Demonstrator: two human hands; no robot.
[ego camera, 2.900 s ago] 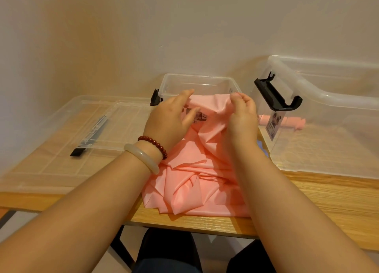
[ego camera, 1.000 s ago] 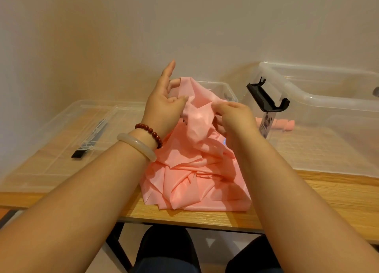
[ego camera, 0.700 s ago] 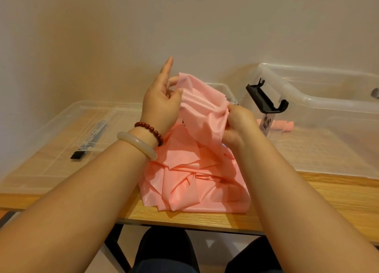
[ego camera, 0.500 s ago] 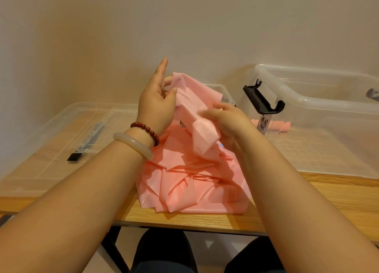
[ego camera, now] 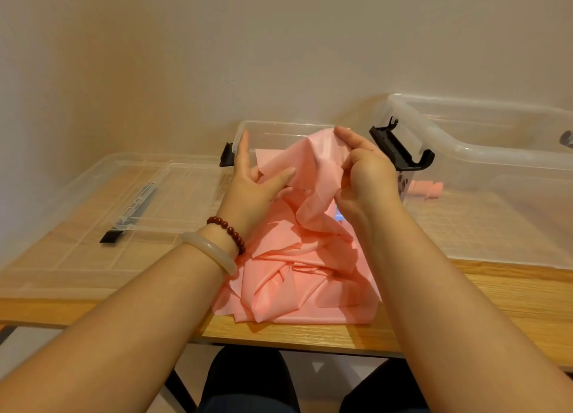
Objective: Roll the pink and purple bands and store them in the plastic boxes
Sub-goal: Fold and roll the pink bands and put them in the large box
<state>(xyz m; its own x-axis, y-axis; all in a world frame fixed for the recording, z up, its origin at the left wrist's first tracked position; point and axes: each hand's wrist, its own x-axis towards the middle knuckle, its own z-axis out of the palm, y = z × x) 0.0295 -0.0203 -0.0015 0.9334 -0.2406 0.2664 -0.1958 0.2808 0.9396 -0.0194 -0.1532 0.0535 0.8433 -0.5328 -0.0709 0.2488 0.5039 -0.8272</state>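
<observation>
A crumpled pink band [ego camera: 297, 276] lies heaped on the wooden desk [ego camera: 310, 335], its upper part lifted between both hands. The right hand [ego camera: 366, 176] grasps the raised fold, fingers [ego camera: 347, 136] curled over its top edge. The left hand [ego camera: 251, 189] pinches the fabric with the thumb in front and most fingers hidden behind it, the index finger straight. Just behind the heap stands a small plastic box [ego camera: 279, 127]. To the right is a large plastic box [ego camera: 483, 152] with a rolled pink band [ego camera: 426, 189] inside, and a clear lid [ego camera: 93, 226] lies flat on the left.
</observation>
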